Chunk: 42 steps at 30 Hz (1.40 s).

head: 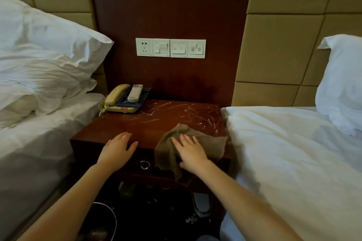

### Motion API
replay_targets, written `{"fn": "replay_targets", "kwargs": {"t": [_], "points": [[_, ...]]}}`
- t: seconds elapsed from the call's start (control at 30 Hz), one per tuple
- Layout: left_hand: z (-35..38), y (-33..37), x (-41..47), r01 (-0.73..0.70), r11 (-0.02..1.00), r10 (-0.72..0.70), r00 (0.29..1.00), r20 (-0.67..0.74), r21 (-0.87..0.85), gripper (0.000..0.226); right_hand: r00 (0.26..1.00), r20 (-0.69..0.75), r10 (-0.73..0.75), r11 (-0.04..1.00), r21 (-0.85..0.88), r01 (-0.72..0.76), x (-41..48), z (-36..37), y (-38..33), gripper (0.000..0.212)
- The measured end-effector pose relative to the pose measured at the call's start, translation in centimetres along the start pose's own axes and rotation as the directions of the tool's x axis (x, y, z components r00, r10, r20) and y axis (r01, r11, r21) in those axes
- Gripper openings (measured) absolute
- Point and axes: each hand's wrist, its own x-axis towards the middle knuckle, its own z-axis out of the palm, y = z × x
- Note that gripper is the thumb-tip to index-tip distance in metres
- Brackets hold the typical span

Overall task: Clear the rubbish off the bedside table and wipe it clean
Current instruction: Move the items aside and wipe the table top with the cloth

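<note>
Bedside table (121, 125) stands between left bed (39, 143) and right bed (293, 152), close against both. Telephone (115, 98) at rear left corner of the top; remote (134, 93) lies on it. Cloth (213, 143) at front right, draped over the front edge; right hand (191, 152) flat on it. Left hand (117, 148) on front edge, left of cloth, apart. Switch panel (170, 48) on wall behind, above. Bin (105, 219) on floor, front left.

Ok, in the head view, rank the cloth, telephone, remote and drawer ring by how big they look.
1. brown cloth, clearly largest, though it also lies nearer the camera than the telephone and remote
2. telephone
3. remote, lying on the telephone
4. drawer ring, smallest despite being close
</note>
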Motion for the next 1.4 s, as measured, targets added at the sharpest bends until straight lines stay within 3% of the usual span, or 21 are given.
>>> {"fn": "replay_targets", "kwargs": {"t": [0.3, 0.53, 0.7, 0.83, 1.0, 1.17, 1.23, 1.3, 1.4], "points": [[-0.7, -6.6, -0.9, 0.187, 0.980, -0.190, 0.981, -0.034, -0.064, 0.048, 0.992, -0.034, -0.125, 0.985, 0.116, 0.128, 7.4, 0.1, -8.7, 0.065], [-0.6, -5.4, -0.6, 0.078, 0.996, -0.079, 0.997, -0.022, -0.053, 0.046, 0.987, -0.048, -0.155, 0.986, 0.061, 0.158, 7.8, 0.5, -8.9, 0.073], [-0.2, -3.6, -0.3, 0.087, 0.993, -0.091, 0.995, -0.037, -0.081, 0.051, 0.975, -0.065, -0.214, 0.977, 0.007, 0.215, 6.1, 0.7, -7.1, 0.074], [0.3, -2.2, -0.5, 0.058, 0.995, -0.061, 0.998, -0.028, -0.079, 0.056, 0.978, -0.053, -0.203, 0.977, -0.077, 0.198, 4.0, 1.2, -4.4, 0.091], [0.9, 1.5, -0.9, -0.089, 0.996, 0.089, 0.996, 0.019, -0.005, 0.064, 0.988, -0.052, -0.148, 0.989, -0.014, 0.147, 1.6, 0.8, -2.1, 0.088], [2.4, 5.6, -0.9, -0.370, 0.891, 0.319, 0.922, 0.218, 0.262, 0.087, 0.987, -0.114, -0.116, 0.968, 0.210, 0.138, -0.8, -1.2, -1.4, 0.057], [2.7, 7.0, -0.8, -0.393, 0.896, 0.360, 0.915, 0.180, 0.207, 0.081, 0.987, -0.129, -0.098, 0.958, 0.257, 0.129, -1.4, -2.2, -1.3, 0.036], [2.7, 7.9, -0.7, -0.414, 0.905, 0.402, 0.908, 0.117, 0.100, 0.060, 0.988, -0.113, -0.102, 0.954, 0.271, 0.129, -1.9, -3.3, -1.3, 0.018], [1.9, 8.3, -0.7, -0.335, 0.931, 0.349, 0.933, 0.083, -0.146, 0.023, 0.983, -0.147, -0.110, 0.924, 0.349, 0.156, -2.5, -5.2, -1.1, 0.020]]}}
